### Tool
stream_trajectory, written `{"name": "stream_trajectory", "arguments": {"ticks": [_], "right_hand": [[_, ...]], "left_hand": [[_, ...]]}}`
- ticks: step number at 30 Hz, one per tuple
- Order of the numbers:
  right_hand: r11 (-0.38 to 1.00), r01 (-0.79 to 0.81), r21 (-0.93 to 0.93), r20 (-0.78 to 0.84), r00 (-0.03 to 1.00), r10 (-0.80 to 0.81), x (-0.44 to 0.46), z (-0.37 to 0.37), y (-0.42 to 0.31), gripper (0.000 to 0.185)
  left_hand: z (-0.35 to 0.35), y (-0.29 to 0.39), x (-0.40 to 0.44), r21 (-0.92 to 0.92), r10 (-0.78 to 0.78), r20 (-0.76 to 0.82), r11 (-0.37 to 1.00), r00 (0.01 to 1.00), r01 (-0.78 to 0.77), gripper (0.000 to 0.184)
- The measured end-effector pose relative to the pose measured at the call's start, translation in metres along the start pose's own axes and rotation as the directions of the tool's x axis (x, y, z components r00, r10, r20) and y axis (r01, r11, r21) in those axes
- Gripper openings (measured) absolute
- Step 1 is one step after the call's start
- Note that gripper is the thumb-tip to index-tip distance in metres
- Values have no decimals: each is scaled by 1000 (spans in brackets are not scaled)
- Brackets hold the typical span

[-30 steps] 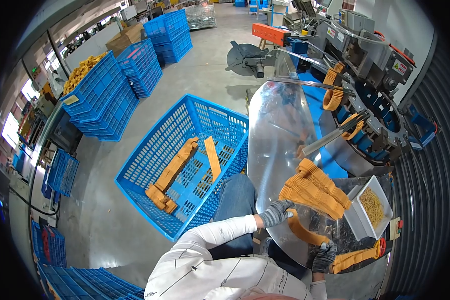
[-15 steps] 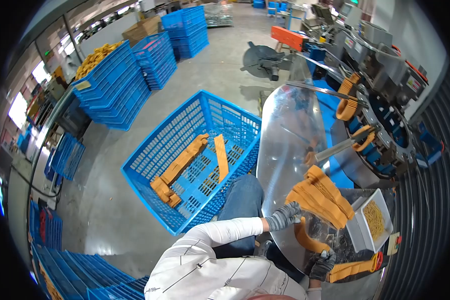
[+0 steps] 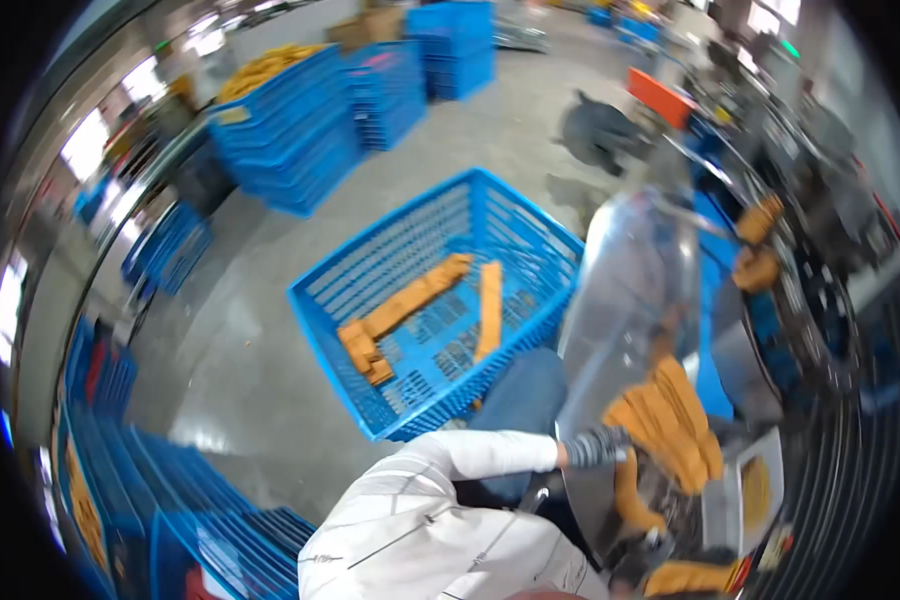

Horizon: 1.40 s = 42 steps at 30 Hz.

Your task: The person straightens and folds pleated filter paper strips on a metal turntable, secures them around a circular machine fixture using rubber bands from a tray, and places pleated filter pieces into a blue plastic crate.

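My left hand [image 3: 598, 446], in a grey striped glove, is closed at the upper end of a curved orange strip [image 3: 627, 492] over the metal table [image 3: 595, 370]. At the strip's lower end is my right hand [image 3: 638, 560], dark-gloved and blurred, with its fingers curled against the strip. Just beyond my left hand lies a fanned pile of orange strips [image 3: 670, 425]. Beside my right hand is a further orange bundle [image 3: 690, 577] with a red piece at its end. I cannot make out the strips' exact kind.
A white tray [image 3: 715, 505] with small yellowish pieces stands right of the pile. Left of the table, a blue crate [image 3: 370, 412] holds several orange bundles. A round machine [image 3: 820, 300] stands at the right. Stacked blue crates [image 3: 290, 140] stand farther back.
The whole view has shifted, so the crate, table and machine appear farther right, and the picture is more blurred. Both hands stay at the ends of the curved orange strip.
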State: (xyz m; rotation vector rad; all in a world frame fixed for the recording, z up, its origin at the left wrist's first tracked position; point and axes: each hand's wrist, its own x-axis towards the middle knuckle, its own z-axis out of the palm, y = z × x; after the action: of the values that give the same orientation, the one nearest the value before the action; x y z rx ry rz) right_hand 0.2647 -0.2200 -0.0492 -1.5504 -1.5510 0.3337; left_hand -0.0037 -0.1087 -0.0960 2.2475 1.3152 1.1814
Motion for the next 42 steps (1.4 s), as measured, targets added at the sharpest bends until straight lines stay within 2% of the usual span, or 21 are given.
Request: {"name": "stream_trajectory", "arguments": {"ticks": [1,3,6,7,8,10,12,13,14,15,16,18,20,27,28,31,34,36,38,39,42], "right_hand": [[998,20,-51,21,1000,-19,-1,-5,-10,39],[972,-228,59,18,974,227,-7,-16,-35,39],[745,-444,499,71,877,475,-12,-27,4,13],[948,-288,136,23,958,287,-6,-35,-7,9],[882,-401,245,38,914,405,1,-45,-25,7],[687,-564,458,146,810,568,16,-69,-65,6],[632,-549,547,156,809,567,37,-93,-72,8],[608,-535,587,163,814,558,55,-107,-77,11],[776,-535,334,75,835,544,82,-121,-93,7],[963,-242,116,28,970,240,106,-135,-77,16],[881,-334,335,46,940,339,134,-140,-97,21],[810,-495,314,144,868,475,187,-149,-113,22],[800,-463,381,208,886,414,227,-142,-119,20],[901,-391,190,270,903,334,267,-135,-138,15],[920,-358,162,266,913,309,270,-132,-137,14],[953,-293,79,260,929,264,284,-132,-131,12],[961,-265,78,313,922,229,291,-137,-141,11],[966,-255,38,351,909,226,293,-140,-144,11],[988,-152,-26,316,937,152,304,-130,-125,11],[992,-128,-7,328,937,123,309,-125,-124,14],[983,-158,-97,333,925,182,317,-123,-124,18]], "left_hand": [[28,-19,-10,374,231,-165,914,959,-156,48],[3,-1,-6,62,106,-61,993,992,-103,38],[-26,23,16,-225,-67,67,971,995,81,25],[-32,30,20,-286,-107,75,950,991,125,22],[-36,36,25,-377,-171,117,904,978,203,21],[-54,53,40,-535,-434,602,404,671,742,19],[-59,83,66,-700,-394,642,50,658,713,14],[-64,95,90,-690,-357,583,256,730,677,14],[-66,104,115,-655,-306,526,449,793,608,14],[-63,114,140,-664,-301,569,382,766,643,15],[-60,124,166,-666,-292,609,316,738,675,16],[-49,155,216,-717,-273,603,225,749,659,17],[-45,189,249,-753,-283,599,120,749,647,12],[-43,209,279,-677,-287,655,188,699,711,9],[-48,217,281,-620,-355,695,143,625,771,9],[-49,229,294,-577,-408,581,404,705,709,13],[-56,225,310,-453,-344,678,501,650,738,15],[-56,223,292,-558,-164,518,680,840,476,21],[-44,219,282,-504,34,372,846,928,171,25],[-38,220,285,-347,-4,322,930,947,122,25],[-33,223,280,-348,-141,245,911,959,222,22]]}}
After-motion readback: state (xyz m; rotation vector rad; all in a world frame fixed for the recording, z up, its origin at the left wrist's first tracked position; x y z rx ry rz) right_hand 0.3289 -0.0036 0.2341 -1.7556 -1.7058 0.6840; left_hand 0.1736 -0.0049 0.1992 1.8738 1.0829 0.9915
